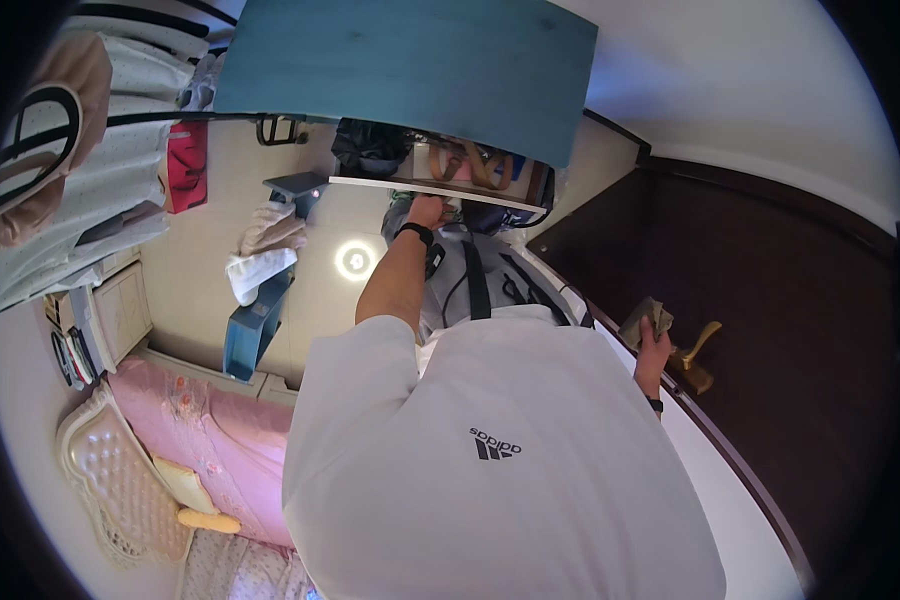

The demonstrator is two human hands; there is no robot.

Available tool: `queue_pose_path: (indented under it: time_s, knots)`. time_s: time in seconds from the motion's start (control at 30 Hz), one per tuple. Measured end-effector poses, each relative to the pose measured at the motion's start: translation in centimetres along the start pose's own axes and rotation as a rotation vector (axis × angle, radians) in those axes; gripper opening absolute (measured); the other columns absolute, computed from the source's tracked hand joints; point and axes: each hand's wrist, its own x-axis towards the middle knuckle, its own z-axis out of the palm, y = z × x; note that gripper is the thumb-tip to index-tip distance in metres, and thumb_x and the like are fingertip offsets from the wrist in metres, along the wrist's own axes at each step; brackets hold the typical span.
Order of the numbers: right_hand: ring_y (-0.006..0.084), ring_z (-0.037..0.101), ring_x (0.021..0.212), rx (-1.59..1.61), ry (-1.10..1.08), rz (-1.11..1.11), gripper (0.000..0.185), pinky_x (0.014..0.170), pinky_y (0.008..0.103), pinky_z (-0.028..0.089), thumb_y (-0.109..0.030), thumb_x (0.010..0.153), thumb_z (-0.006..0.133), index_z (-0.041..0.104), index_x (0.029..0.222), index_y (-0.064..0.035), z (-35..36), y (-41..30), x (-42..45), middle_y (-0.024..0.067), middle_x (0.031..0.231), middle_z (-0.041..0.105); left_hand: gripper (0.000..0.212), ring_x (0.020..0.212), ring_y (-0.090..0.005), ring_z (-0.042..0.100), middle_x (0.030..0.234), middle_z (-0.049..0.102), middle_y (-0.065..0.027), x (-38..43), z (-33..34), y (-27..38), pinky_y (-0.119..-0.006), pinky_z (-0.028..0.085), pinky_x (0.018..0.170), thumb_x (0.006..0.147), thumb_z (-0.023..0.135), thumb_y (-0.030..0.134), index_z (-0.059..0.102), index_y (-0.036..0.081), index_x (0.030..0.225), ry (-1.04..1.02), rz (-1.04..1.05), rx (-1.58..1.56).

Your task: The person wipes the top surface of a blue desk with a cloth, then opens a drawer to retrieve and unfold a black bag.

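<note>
My left hand (429, 211), with a black band at the wrist, is at the front of an open drawer (435, 187) under a blue cabinet top (412, 67). Its fingers are partly hidden, so what they touch is unclear. The drawer holds a black bag (370, 144) and a tan strap (487, 166). Off to the right, my right hand (652, 349) grips a folded grey-brown cloth (645, 322) beside the brass handle (699, 349) of a dark door. A grey bag with black straps (450, 262) lies below the drawer, against my shirt.
The dark brown door (780, 300) stands at the right. On the floor to the left are a blue drawer-like box (259, 326) and crumpled cloths (270, 236). A red bag (187, 169) is near hanging clothes (120, 180). A bed with a pink cover (232, 442) lies lower left.
</note>
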Motion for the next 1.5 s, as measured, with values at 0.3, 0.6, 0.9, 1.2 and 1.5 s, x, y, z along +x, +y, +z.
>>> queue_pose_path:
  time_s: [0.3, 0.6, 0.9, 1.2, 1.5]
  knots:
    - [0.0122, 0.057, 0.102, -0.044, -0.063, -0.013, 0.041, 0.093, 0.0272, 0.043, -0.028, 0.096, 0.065, 0.062, 0.121, 0.0041, 0.5, -2.2, 0.6, 0.007, 0.115, 0.067, 0.027, 0.067, -0.0229, 0.069, 0.095, 0.072, -0.0105, -0.4, -1.4, -2.8, -0.03, 0.049, 0.047, 0.094, 0.043, 0.016, 0.06, 0.005, 0.112, 0.034, 0.109, -0.038]
    - [0.0136, 0.057, 0.094, -0.082, -0.074, -0.033, 0.042, 0.087, 0.029, 0.046, -0.03, 0.095, 0.066, 0.062, 0.117, 0.0055, 0.8, -3.2, 1.5, 0.0068, 0.106, 0.067, 0.043, 0.089, -0.0213, 0.068, 0.106, 0.063, -0.0077, -1.3, -2.3, -2.6, -0.031, 0.051, 0.065, 0.087, 0.07, 0.026, 0.055, 0.008, 0.123, -0.297, 0.053, -0.173]
    - [0.0113, 0.059, 0.096, -0.052, -0.084, -0.058, 0.042, 0.087, 0.028, 0.046, -0.028, 0.094, 0.068, 0.062, 0.12, 0.0037, 0.5, -3.7, 2.6, 0.0055, 0.11, 0.067, 0.034, 0.107, -0.0313, 0.06, 0.119, 0.057, -0.0138, -1.9, -0.5, -1.2, -0.042, 0.058, 0.082, 0.097, 0.053, 0.031, 0.05, 0.009, 0.123, -0.079, -0.021, -0.521]
    - [0.0131, 0.059, 0.095, -0.042, -0.082, -0.079, 0.041, 0.086, 0.029, 0.047, -0.03, 0.095, 0.067, 0.063, 0.118, 0.0042, 0.8, -2.1, 2.7, 0.0073, 0.108, 0.068, 0.033, 0.112, -0.0388, 0.057, 0.118, 0.055, -0.0189, -2.6, 0.2, -2.1, -0.052, 0.056, 0.09, 0.094, 0.051, 0.02, 0.048, 0.001, 0.122, -0.018, 0.007, -0.71]
    - [0.0117, 0.058, 0.098, -0.031, -0.102, -0.046, 0.042, 0.089, 0.0274, 0.045, -0.031, 0.096, 0.066, 0.061, 0.12, 0.0032, 0.3, -0.8, 2.9, 0.0048, 0.111, 0.067, 0.036, 0.113, -0.0435, 0.057, 0.122, 0.054, -0.0225, -1.6, -1.0, -2.8, -0.061, 0.051, 0.094, 0.093, 0.049, 0.015, 0.045, 0.0, 0.126, -0.043, -0.04, -0.777]
